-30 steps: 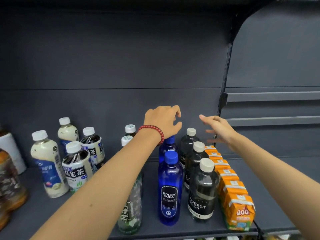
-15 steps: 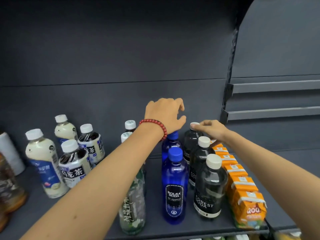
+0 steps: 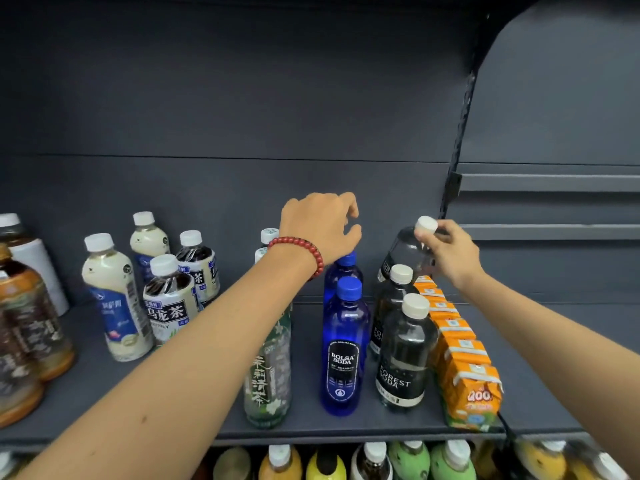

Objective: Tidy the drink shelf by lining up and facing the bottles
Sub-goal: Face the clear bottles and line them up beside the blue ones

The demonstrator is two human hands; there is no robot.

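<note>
Scene: You reach into a dark drink shelf (image 3: 540,341) with both arms, working the back of the clear-soda row.
Right hand: Your right hand (image 3: 450,251) pinches the white cap (image 3: 426,226) of the rear Forest Soda bottle (image 3: 405,252) with fingertips and thumb.
Left hand: Your left hand (image 3: 322,230) hovers over the rear blue bottle (image 3: 341,271), fingers loosely curled and holding nothing that shows.
Where it is: The held bottle is at the back of its row, behind two more Forest Soda bottles (image 3: 403,358) and beside the orange juice cartons (image 3: 464,362). Its base is hidden.
Axis: The long axis leans, with the cap up and to the right and the body down to the left.
Facing: Its label edge shows on the left side, so it seems turned away from the aisle. The front Bolsa Soda bottle (image 3: 344,348) faces squarely out.
Risk, grip: You hold it by the cap alone, so the heavy body could swing or slip and topple the two bottles in front.
Risk, cartons: A drift to the right would likely shove the carton row out of line.
Risk, forearm: Your left forearm crosses over the green tea bottle (image 3: 270,368), and dropping the arm may tip it.
</note>
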